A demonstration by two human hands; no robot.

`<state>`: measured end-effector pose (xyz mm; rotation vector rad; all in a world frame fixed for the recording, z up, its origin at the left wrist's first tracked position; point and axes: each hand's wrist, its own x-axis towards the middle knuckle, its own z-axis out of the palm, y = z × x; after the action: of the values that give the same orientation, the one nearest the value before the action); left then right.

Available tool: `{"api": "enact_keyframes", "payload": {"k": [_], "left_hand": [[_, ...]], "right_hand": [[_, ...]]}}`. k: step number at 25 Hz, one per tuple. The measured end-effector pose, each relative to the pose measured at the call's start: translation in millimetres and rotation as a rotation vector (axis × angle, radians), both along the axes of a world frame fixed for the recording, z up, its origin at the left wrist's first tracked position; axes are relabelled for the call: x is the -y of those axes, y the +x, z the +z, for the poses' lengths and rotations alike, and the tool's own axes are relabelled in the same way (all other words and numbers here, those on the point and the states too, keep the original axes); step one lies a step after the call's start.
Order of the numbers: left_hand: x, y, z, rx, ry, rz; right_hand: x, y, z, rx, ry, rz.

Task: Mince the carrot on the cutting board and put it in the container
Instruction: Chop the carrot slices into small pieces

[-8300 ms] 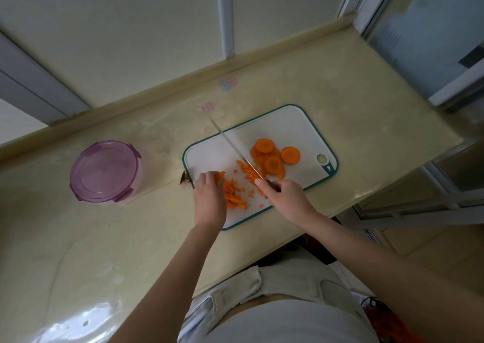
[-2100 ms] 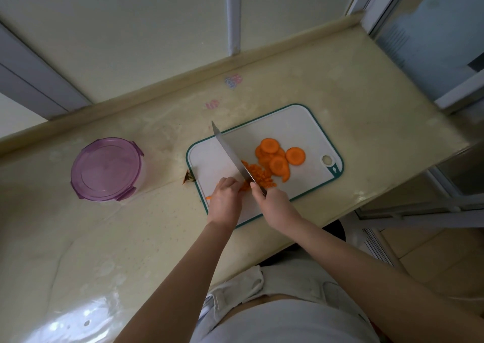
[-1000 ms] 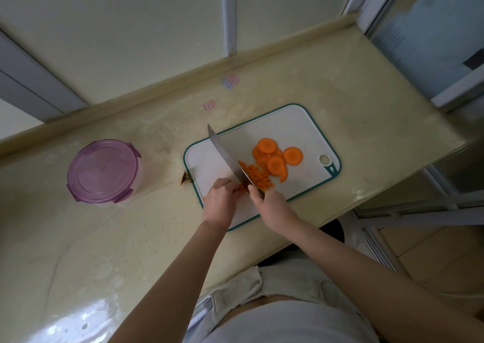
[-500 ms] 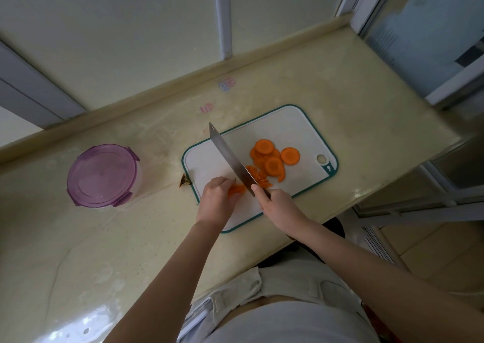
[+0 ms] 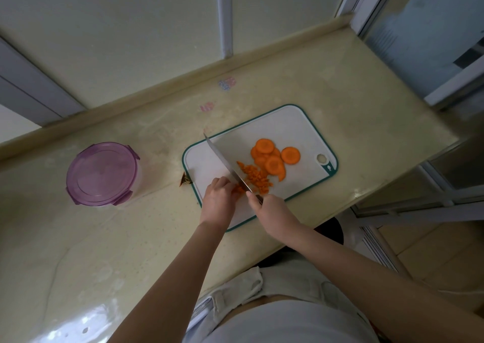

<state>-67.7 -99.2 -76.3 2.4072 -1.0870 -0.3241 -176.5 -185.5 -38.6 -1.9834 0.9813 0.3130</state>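
**While the right hand cuts, the left steadies the carrot**

As the head camera looks down, the right hand [image 5: 272,213] is closed around the handle of a knife [image 5: 225,164]. The blade runs away from it across the cutting board [image 5: 288,122], and its tip reaches about the board's far edge. Just left of the blade, the left hand [image 5: 218,200] has its fingers curled down onto a few carrot pieces [image 5: 237,188], pinning them to the board. On the blade's other side, just beyond the right hand, lies a heap of minced carrot [image 5: 255,177]. Past that is a pile of overlapping round carrot slices [image 5: 273,156]. Well to the left of the left hand, the container [image 5: 102,173] stands on the worktop [image 5: 340,93] with its purple lid on. A small brown scrap [image 5: 185,179] lies just off the board's corner, near the left hand.
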Motion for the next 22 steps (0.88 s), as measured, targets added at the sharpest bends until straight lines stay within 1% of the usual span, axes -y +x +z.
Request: {"api": "enact_keyframes", "payload": {"k": [3, 7, 11, 14, 17, 19, 22], "left_hand": [[0.8, 0.2, -0.9, -0.002, -0.006, -0.006], [-0.4, -0.9, -2.5, -0.019, -0.018, 0.016], [-1.5, 0.2, -1.5, -0.021, 0.006, 0.018], [-2.9, 2.6, -1.0, 0.055, 0.083, -0.04], [-8.2, 2.4, -1.5, 0.137, 0.091, -0.046], [-11.0, 1.6, -1.1, 0.119, 0.096, -0.017], [-10.2, 2.6, -1.1, 0.031, 0.1, 0.015]], "right_hand": [[-2.3, 3.8, -2.5, 0.005, -0.032, 0.035], [10.7, 4.3, -0.8, 0.09, 0.049, -0.057], [15.7, 0.1, 0.5, 0.125, 0.078, -0.126], [14.7, 0.5, 4.8, 0.13, 0.066, -0.114], [11.3, -1.0, 10.7, 0.127, 0.051, -0.062], [8.1, -2.1, 12.1, 0.115, 0.064, -0.048], [5.2, -1.2, 12.8, 0.107, 0.076, -0.045]]}}
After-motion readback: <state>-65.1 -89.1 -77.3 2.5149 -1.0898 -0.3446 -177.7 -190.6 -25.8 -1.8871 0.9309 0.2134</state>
